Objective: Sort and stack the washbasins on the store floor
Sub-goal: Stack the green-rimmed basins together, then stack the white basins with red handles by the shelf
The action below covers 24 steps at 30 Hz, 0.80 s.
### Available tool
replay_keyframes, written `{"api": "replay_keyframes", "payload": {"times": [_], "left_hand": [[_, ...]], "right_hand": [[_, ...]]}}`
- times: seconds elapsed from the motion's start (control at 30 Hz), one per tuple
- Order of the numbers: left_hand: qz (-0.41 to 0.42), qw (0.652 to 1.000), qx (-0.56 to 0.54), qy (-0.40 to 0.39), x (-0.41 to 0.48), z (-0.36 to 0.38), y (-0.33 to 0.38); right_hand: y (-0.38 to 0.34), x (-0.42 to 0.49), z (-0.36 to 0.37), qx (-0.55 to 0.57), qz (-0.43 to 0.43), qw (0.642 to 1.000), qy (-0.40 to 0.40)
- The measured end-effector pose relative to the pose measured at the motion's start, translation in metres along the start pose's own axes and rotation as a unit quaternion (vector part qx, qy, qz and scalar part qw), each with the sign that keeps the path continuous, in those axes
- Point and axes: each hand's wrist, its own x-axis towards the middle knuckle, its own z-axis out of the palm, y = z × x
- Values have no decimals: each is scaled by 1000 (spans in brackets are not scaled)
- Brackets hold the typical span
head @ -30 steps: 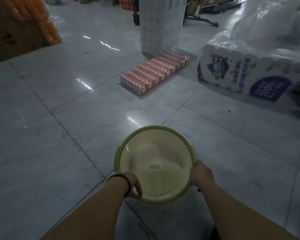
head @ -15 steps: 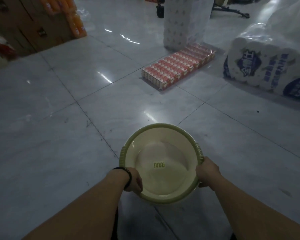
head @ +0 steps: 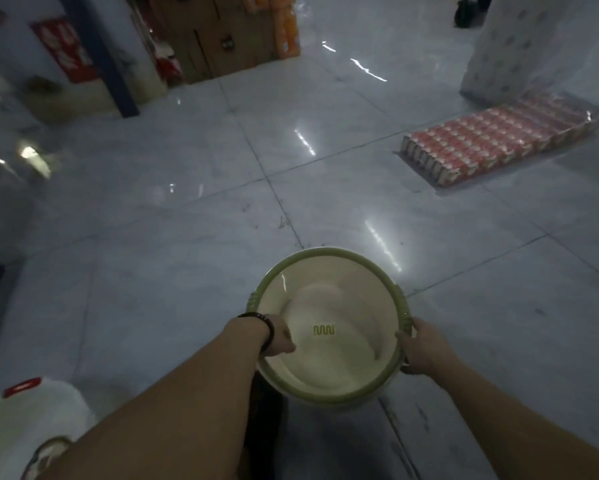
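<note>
I held the washbasin (head: 329,327) mouth-up over the floor (head: 187,237), dead ahead between my hands, with the left hand (head: 280,339) clasping its left rim and the right hand (head: 421,349) gripping the right rim — round, so neither sat nearer.

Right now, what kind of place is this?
Probably a shop or its stockroom. A wrapped block of red cartons sits on the shiny tiled floor, cardboard boxes are piled at the back, and the person holds a washbasin.
</note>
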Motion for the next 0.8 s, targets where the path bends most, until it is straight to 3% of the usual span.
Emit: {"api": "replay_keyframes", "payload": {"times": [0.1,0.17,0.23,0.3,0.37,0.43,0.5,0.63,0.8], "left_hand": [[16,998,-30,43,-24,-4,-33],[17,995,-63,70,-35,-8,-62],[17,987,-135,89,-52,-10,-92],[40,965,-238,105,-81,-11,-121],[74,926,-342,142,-120,-6,-153],[99,880,-419,203,-169,15,-193],[93,844,-452,275,-214,55,-239],[-47,815,-463,345,-275,183,-331],[-226,769,-529,279,-294,357,-390]], "right_hand": [[-19,-18,-2,-50,40,998,16],[-34,-36,-4,-145,28,986,80],[-65,-58,5,-211,-24,965,151],[-109,-90,25,-258,-142,943,158],[-158,-124,54,-258,-245,931,81],[-204,-166,94,-218,-259,940,-54],[-243,-214,140,-205,-268,926,-170],[-288,-327,224,-301,-337,839,-303],[-292,-438,307,-471,-383,712,-352]]}}
